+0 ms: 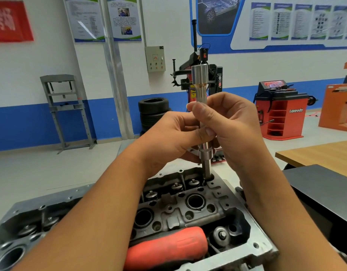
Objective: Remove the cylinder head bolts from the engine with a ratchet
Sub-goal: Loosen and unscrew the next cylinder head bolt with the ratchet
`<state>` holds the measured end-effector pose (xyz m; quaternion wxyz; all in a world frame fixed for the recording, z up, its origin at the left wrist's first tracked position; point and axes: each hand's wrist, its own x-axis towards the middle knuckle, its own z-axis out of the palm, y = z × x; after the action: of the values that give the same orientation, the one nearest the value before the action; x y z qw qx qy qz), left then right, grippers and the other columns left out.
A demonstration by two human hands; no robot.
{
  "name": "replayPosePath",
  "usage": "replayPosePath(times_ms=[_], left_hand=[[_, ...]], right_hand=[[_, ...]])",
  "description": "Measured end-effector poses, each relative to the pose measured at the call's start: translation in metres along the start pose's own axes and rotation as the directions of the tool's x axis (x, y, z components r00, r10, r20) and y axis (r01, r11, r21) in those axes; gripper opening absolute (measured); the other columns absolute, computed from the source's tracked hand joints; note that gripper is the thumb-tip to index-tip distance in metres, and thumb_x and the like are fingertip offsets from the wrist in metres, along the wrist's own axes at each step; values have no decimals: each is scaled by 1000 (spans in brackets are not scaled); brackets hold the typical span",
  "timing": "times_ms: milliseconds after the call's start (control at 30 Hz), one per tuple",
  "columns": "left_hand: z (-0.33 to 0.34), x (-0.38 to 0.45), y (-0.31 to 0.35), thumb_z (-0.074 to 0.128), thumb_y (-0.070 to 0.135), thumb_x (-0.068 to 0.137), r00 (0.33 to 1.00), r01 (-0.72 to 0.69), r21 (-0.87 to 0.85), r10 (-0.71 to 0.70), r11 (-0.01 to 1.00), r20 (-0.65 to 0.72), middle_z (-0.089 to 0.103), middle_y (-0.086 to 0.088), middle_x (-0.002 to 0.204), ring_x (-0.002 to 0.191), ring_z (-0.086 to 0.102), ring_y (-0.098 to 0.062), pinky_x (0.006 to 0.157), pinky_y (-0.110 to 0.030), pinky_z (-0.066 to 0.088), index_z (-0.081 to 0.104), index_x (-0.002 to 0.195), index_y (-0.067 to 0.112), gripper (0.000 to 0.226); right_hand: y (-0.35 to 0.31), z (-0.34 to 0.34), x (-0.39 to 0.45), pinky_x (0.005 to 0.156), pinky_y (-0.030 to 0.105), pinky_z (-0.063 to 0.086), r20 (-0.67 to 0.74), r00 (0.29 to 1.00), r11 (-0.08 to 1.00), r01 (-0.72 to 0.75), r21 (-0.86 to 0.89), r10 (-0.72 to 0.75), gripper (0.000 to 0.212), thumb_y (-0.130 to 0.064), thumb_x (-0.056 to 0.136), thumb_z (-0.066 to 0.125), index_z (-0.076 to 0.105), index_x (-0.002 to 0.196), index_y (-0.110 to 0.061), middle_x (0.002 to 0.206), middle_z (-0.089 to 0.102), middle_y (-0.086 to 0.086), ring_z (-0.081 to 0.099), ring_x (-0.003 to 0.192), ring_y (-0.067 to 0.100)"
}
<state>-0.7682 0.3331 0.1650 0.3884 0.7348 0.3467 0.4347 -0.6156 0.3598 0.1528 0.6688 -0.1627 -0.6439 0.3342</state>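
I hold a long polished steel extension bar [202, 106] upright over the grey cast-metal cylinder head [188, 208], and everything else sits in relation to that head. My right hand [233, 130] wraps the upper shaft of the bar, fingers curled round it and thumb laid along its front, so that grip is closed on the bar. My left hand [168, 137] comes in from the other side and pinches the shaft lower down with thumb and fingertips, just above the bar's thicker steel collar. The bar's lower end drops into a dark bolt well at the far right corner of the head; whether it sits on a bolt down there I cannot tell, as the well hides it. The wide socket end of the bar stands clear above both hands. On the near edge of the head lies a red, worn rubber-covered tool handle [166, 247], partly hidden under my left forearm. Round spark plug wells and valve spring tops run along the head between the handle and the bar. Beyond the head, across the floor, stand a stack of black tyres [153, 112] and a red wheel balancer cabinet [282, 112]; to the right of the head is a pale wooden worktop [321, 153].
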Motion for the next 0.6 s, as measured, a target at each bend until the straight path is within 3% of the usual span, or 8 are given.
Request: replayPosePath(times_ms=[67, 167, 233, 300, 367, 467, 600], left_hand=[[0, -1, -1, 63, 14, 98, 999, -6, -27, 7, 1000, 33, 76, -5, 97, 93, 74, -28, 74, -38, 60, 72, 110, 8, 16], [-3, -1, -3, 57, -4, 100, 999, -5, -52, 7, 999, 34, 76, -5, 99, 93, 75, -22, 81, -42, 60, 69, 117, 2, 22], [-3, 0, -3, 58, -7, 98, 1000, -22, -23, 22, 999, 3, 77, -9, 103, 97, 76, -25, 83, -44, 61, 68, 121, -1, 25], [-3, 0, -2, 69, -4, 92, 998, -52, 11, 52, 999, -32, 77, -11, 103, 95, 76, -27, 79, -42, 63, 71, 115, 2, 24], [-2, 0, -2, 80, 6, 84, 994, -73, 42, 76, 996, -75, 77, -16, 103, 92, 76, -34, 78, -49, 64, 74, 111, 3, 28], [-4, 1, -3, 78, 15, 87, 992, -72, 16, 73, 997, -106, 76, -18, 102, 94, 75, -39, 83, -59, 62, 75, 111, 3, 27], [-5, 0, -3, 59, 8, 102, 999, -34, -96, 31, 995, -23, 75, -12, 106, 102, 73, -33, 86, -52, 60, 69, 122, 1, 24]], right_hand=[[-1, 1, 0, 73, 48, 63, 34, 999, 1000, 9, -21, -8, 21, -29, 88, 74, 73, 91, -9, 95, 75, 21, 74, 88, 38], [-2, 1, 0, 66, 33, 60, 76, 997, 1000, -29, 1, 29, 24, -28, 102, 59, 75, 92, -13, 95, 76, 19, 74, 87, 37], [-2, 1, 0, 65, 31, 59, 86, 995, 998, -53, 30, 51, 26, -26, 105, 56, 75, 95, -11, 97, 75, 21, 74, 89, 38], [-1, 2, -1, 70, 39, 63, 67, 997, 999, -36, 33, 34, 23, -28, 99, 66, 73, 96, -6, 98, 74, 24, 73, 90, 41], [-1, 2, -2, 77, 49, 64, 28, 1000, 1000, 0, -2, 0, 33, -32, 86, 78, 71, 93, -1, 96, 73, 25, 73, 89, 41], [-1, 1, -2, 76, 55, 63, 7, 1000, 1000, 7, -30, -6, 41, -36, 83, 74, 70, 92, 4, 96, 72, 28, 73, 89, 43], [-3, 2, -1, 74, 36, 63, 91, 995, 998, -48, 51, 43, 28, -29, 98, 59, 72, 93, -5, 101, 76, 18, 76, 93, 31]])
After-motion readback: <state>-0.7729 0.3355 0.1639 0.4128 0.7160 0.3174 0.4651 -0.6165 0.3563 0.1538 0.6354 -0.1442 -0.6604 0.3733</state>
